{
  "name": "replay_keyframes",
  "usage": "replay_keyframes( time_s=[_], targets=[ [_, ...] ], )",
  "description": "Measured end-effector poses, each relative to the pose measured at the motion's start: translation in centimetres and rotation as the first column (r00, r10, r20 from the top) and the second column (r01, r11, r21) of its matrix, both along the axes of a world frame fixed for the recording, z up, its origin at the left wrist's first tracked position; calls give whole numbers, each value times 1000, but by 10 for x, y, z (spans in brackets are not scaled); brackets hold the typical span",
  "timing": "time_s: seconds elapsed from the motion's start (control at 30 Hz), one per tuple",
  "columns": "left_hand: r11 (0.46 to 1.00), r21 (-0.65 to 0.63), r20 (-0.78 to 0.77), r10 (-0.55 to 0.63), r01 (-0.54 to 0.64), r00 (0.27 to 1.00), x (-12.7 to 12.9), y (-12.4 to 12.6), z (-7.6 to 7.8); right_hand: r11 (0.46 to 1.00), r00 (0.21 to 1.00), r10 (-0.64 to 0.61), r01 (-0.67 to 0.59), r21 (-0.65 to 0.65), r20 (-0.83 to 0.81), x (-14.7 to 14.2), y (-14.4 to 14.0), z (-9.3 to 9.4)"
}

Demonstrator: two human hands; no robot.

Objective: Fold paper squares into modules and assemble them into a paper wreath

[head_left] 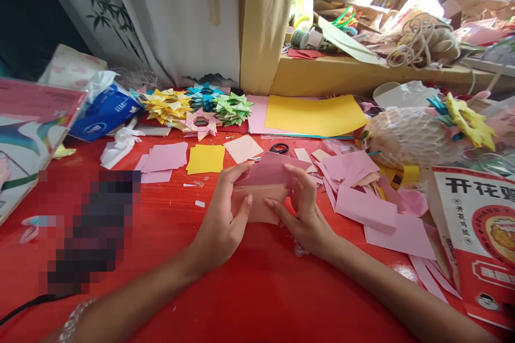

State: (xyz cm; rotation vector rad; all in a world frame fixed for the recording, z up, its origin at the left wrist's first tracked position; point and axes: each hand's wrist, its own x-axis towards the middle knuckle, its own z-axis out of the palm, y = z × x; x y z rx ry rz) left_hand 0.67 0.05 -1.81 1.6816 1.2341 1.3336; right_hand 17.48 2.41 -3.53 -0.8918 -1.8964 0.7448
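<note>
Above the red table, both of my hands grip a sheet of pink paper [261,203] that shows a lighter lower part and a darker pink upper part. My left hand [227,214] pinches its left side, thumb in front and fingers behind. On the right side, my right hand [303,206] holds it the same way. Whether it is one folded sheet or several is unclear. Just beyond lie black-handled scissors [279,148], partly covered, and a pale pink square [243,148]. Yellow paper squares [206,159] and a pink paper stack [164,158] sit left of them.
Folded paper stars [201,107] stand at the back, beside a large yellow sheet [316,115]. Loose pink paper [366,206] and a printed snack bag [478,246] lie right. A blue tissue pack [104,112] and a blurred-out dark object [94,230] are left.
</note>
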Motion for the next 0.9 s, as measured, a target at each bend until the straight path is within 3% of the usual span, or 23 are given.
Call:
replay_keyframes(
  time_s=[0.2, 0.37, 0.43, 0.53, 0.63, 0.73, 0.9],
  targets=[
    [992, -111, 68, -52, 60, 996, 1, -1, 1, 979, 987, 98, -119, -166, -131, -2, -2, -1],
    [996, -30, 124, -74, 78, 989, 1, 5, 0, 989, 974, -91, 64, -137, -205, 0, -5, -2],
    [991, -72, 108, -103, 111, 989, -1, 10, -2, 988, 965, -106, 75, -134, -239, -1, -4, 0],
    [975, -170, 7, -143, 142, 990, -4, 16, -4, 986, 970, -33, -8, -168, -243, -2, 0, 3],
    [981, -152, -141, -143, 121, 980, -7, 18, -6, 979, 972, 0, -47, -196, -235, -2, 2, 5],
    [982, -145, -228, -154, 123, 961, -7, 19, -6, 973, 969, -48, -10, -232, -243, -1, 4, 5],
    [961, -245, -358, -213, 128, 909, -3, 18, -1, 956, 944, -217, 155, -248, -249, 1, 7, 7]
  ],
)
